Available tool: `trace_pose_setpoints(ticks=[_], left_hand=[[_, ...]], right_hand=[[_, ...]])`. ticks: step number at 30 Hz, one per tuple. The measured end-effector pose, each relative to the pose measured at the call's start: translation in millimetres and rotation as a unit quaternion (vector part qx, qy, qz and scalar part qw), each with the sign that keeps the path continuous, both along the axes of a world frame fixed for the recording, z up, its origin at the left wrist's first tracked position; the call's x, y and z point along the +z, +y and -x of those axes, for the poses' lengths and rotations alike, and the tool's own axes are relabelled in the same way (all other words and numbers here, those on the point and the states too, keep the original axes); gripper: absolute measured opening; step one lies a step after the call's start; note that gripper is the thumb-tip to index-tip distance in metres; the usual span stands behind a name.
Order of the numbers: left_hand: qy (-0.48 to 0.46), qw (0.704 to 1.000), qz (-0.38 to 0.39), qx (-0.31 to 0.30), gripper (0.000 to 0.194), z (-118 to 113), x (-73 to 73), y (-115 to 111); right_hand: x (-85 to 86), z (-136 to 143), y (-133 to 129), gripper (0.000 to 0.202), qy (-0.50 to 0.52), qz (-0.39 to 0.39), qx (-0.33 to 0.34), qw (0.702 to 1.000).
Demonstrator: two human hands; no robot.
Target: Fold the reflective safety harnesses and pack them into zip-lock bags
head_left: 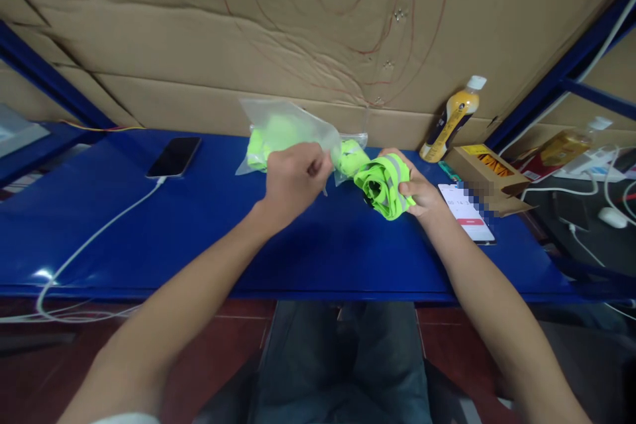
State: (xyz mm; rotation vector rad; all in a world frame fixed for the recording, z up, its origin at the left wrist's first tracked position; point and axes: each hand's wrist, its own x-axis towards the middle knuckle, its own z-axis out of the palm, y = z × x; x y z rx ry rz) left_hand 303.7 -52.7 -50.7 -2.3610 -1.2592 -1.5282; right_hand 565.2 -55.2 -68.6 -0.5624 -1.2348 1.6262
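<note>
Hands work above the blue table. Left hand pinches the edge of a clear plastic bag — bag raised, far of the fist. Right hand is clenched around a rolled green reflective vest, which juts left of the palm. Bottle and phone at far right — writing unreadable.

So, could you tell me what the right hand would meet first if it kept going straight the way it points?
Probably the bagged green bundle just past the rolled green vest that the right hand holds; depth is hard to judge.
</note>
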Motion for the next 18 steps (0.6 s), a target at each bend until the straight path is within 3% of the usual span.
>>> trace_pose_setpoints(ticks=[3,6,10,18], left_hand=[[0.015,0.996,0.050,-0.077,0.045,-11.9,-15.2,-8.3],[0.020,0.983,0.116,-0.137,0.033,-18.3,-28.1,-7.8],[-0.009,0.977,0.167,-0.135,0.025,-19.1,-34.7,1.5],[-0.067,0.987,0.121,-0.085,0.032,-13.4,-29.9,11.8]], right_hand=[[1.8,7.7,-7.5,0.078,-0.017,-0.015,0.059,0.998],[1.7,16.3,-11.0,0.072,-0.054,-0.018,0.079,0.995],[1.9,19.6,-8.2,0.066,-0.085,-0.021,0.020,0.996],[5.6,14.4,-2.8,0.065,-0.106,-0.049,-0.136,0.984]])
